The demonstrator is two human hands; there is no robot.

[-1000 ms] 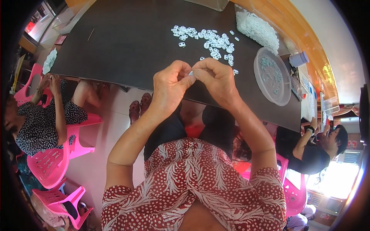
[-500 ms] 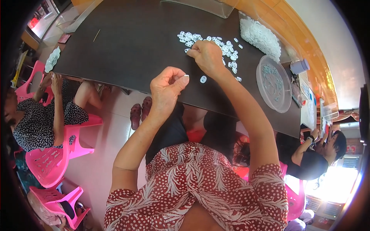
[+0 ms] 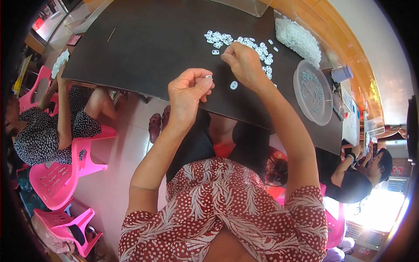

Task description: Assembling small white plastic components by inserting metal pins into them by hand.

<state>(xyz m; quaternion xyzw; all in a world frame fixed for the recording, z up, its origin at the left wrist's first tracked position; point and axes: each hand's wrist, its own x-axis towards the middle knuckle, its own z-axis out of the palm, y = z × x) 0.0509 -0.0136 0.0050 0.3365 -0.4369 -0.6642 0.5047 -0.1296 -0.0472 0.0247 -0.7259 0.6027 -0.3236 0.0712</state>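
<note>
Between thumb and forefinger of the left hand (image 3: 188, 92), raised above the near edge of the dark table (image 3: 144, 48), a tiny white piece (image 3: 208, 77) is pinched. Just beyond, the right hand (image 3: 243, 64) rests curled on the scattered white plastic pieces (image 3: 238, 41), fingertips bunched over them; whether they grip one is unclear. One loose piece (image 3: 233, 85) lies just beside its knuckles.

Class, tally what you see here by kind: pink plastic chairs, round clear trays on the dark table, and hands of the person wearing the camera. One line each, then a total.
Pink plastic chairs: 3, counting the one at the lower left edge and one at the upper left
Round clear trays: 1
Wearer's hands: 2, left hand and right hand
Total: 6
</note>
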